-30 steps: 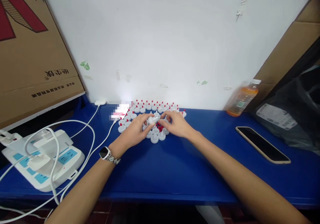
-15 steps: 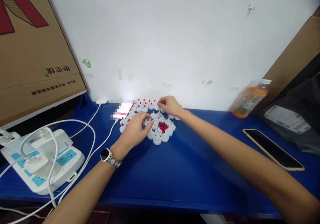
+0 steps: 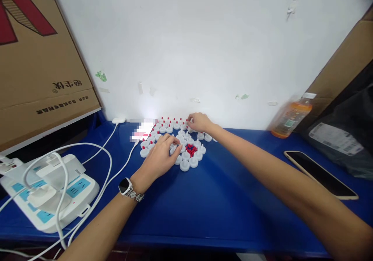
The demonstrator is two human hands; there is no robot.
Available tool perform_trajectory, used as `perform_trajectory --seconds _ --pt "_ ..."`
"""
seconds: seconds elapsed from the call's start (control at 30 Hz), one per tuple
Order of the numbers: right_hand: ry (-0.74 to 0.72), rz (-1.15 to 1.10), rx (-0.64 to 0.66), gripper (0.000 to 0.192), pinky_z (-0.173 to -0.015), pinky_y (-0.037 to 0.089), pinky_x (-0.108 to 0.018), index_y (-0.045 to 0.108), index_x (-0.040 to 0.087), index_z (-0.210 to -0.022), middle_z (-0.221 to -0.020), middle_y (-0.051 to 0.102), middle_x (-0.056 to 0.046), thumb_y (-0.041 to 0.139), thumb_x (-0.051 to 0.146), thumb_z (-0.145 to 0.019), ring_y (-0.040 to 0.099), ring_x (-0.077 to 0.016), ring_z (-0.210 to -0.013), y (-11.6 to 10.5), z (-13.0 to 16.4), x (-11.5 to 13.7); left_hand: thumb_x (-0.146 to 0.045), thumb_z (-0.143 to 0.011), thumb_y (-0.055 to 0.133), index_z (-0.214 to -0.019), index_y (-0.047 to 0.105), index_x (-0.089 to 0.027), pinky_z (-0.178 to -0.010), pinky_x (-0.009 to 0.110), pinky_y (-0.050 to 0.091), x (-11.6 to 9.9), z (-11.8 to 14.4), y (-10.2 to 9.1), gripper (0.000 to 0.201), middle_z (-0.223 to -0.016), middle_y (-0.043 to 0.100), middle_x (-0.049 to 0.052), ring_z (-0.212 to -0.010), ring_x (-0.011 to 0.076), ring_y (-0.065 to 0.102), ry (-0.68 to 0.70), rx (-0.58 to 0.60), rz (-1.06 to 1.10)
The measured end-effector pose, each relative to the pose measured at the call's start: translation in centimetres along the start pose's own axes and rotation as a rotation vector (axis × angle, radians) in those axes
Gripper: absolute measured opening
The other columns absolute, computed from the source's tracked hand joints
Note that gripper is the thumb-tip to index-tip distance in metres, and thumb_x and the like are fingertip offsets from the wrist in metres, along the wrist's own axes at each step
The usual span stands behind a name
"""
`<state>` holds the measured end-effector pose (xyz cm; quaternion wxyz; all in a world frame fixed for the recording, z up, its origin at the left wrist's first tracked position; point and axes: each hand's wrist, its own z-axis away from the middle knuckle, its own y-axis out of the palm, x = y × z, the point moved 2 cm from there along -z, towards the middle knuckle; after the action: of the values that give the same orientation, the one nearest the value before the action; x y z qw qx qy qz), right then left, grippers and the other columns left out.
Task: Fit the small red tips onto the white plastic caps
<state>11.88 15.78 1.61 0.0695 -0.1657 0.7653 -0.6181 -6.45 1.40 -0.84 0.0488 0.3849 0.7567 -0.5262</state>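
Small white plastic nozzle caps [image 3: 184, 165] form a ring on the blue table, around a pile of small red tips [image 3: 191, 150]. More white caps with red tips on their spouts [image 3: 162, 129] stand in rows behind and to the left. My left hand [image 3: 161, 154] is at the ring's left side, thumb and forefinger curled close together at a white nozzle cap, their contact partly hidden. By the wall, my right hand [image 3: 199, 121] pinches a red-tipped cap at the right end of the back row; its fingers cover most of that cap.
On the left are a white power strip [image 3: 84, 210] with chargers and looping cables, and a cardboard box [image 3: 43, 70]. A bright, blurred-out screen [image 3: 145, 130] lies behind the rows. At right are a phone [image 3: 320, 174], an orange drink bottle [image 3: 293, 115] and a dark bag [image 3: 346, 125].
My right hand has shifted slightly right along the back row. My left thumb and forefinger have drawn closer together at the ring's left side. The view has tilted a little.
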Motion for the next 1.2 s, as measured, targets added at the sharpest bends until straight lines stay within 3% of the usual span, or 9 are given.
perform_trajectory --seconds 0.17,0.37,0.57,0.63,0.73,0.83,0.9,1.07,1.2 --pt "0.02 0.065 0.021 0.025 -0.095 0.038 -0.04 0.076 0.019 -0.091 -0.097 0.076 -0.013 0.062 0.04 -0.084 0.065 -0.0294 -0.103 0.6 0.9 -0.6 -0.039 -0.097 0.05 -0.099 0.061 -0.022 -0.077 0.037 0.047 -0.2 0.0 0.3 0.02 -0.103 0.061 0.005 -0.099 0.0233 0.058 0.007 0.015 -0.01" --pt "0.014 0.092 0.007 0.027 -0.099 0.033 -0.043 0.076 0.017 -0.097 -0.104 0.075 -0.016 0.066 0.036 -0.079 0.061 -0.0328 -0.111 1.0 1.9 -0.6 -0.039 -0.098 0.049 -0.098 0.061 -0.022 -0.078 0.035 0.047 -0.4 0.0 0.5 0.021 -0.103 0.062 0.005 -0.1 0.0227 0.058 0.02 0.039 0.001" --pt "0.013 0.072 -0.012 0.03 -0.1 0.033 -0.044 0.074 0.015 -0.101 -0.099 0.075 -0.016 0.067 0.035 -0.079 0.066 -0.03 -0.102 -0.3 2.8 -0.4 -0.039 -0.099 0.048 -0.097 0.061 -0.021 -0.081 0.037 0.048 -0.6 -0.1 0.3 0.022 -0.101 0.062 0.005 -0.098 0.0225 0.058 0.041 0.013 0.003" --pt "0.02 -0.048 -0.109 0.031 -0.097 0.037 -0.043 0.072 0.015 -0.101 -0.093 0.076 -0.013 0.063 0.039 -0.084 0.067 -0.0276 -0.096 -1.2 3.9 0.1 -0.038 -0.099 0.049 -0.103 0.06 -0.021 -0.083 0.037 0.049 -0.5 -0.1 0.1 0.021 -0.104 0.062 0.005 -0.094 0.0207 0.059 0.03 -0.035 0.023" --pt "0.025 -0.495 -0.223 0.028 -0.081 0.047 -0.035 0.067 0.017 -0.096 -0.083 0.075 -0.008 0.058 0.042 -0.088 0.068 -0.0211 -0.08 -2.0 6.5 1.3 -0.037 -0.098 0.052 -0.125 0.053 -0.022 -0.084 0.037 0.051 -0.8 -0.1 -0.1 0.031 -0.114 0.061 0.007 -0.089 0.0186 0.059 0.024 -0.129 0.06" --pt "-0.001 -1.027 -0.109 0.027 -0.066 0.049 -0.028 0.059 0.02 -0.091 -0.076 0.073 -0.004 0.059 0.046 -0.089 0.066 -0.0166 -0.067 -1.5 9.7 3.2 -0.037 -0.097 0.055 -0.137 0.044 -0.023 -0.089 0.038 0.052 -2.0 0.2 0.0 0.043 -0.124 0.057 0.01 -0.103 0.0216 0.059 0.104 -0.17 0.023" --pt "0.004 -1.256 -0.055 0.03 -0.061 0.049 -0.027 0.056 0.021 -0.088 -0.071 0.071 -0.002 0.062 0.05 -0.087 0.065 -0.0157 -0.062 -1.1 11.5 4.4 -0.034 -0.099 0.052 -0.133 0.046 -0.022 -0.093 0.039 0.051 -2.8 0.4 0.1 0.037 -0.124 0.056 0.01 -0.111 0.0235 0.057 0.162 -0.163 -0.026" --pt "0.061 -1.482 0.013 0.036 -0.061 0.05 -0.026 0.053 0.021 -0.085 -0.066 0.068 0.001 0.068 0.053 -0.082 0.066 -0.0155 -0.063 -0.8 13.8 5.8 -0.027 -0.101 0.049 -0.132 0.049 -0.021 -0.091 0.037 0.053 -3.4 0.6 0.6 0.032 -0.117 0.057 0.009 -0.107 0.0219 0.06 0.201 -0.133 -0.025" --pt "0.001 -1.441 -0.015 0.035 -0.062 0.048 -0.026 0.053 0.021 -0.082 -0.067 0.065 0.001 0.064 0.055 -0.085 0.062 -0.0146 -0.063 -1.6 13.8 5.6 -0.03 -0.103 0.044 -0.14 0.041 -0.022 -0.091 0.037 0.053 -3.3 0.7 0.4 0.038 -0.123 0.057 0.01 -0.099 0.0193 0.062 0.199 -0.118 0.037"
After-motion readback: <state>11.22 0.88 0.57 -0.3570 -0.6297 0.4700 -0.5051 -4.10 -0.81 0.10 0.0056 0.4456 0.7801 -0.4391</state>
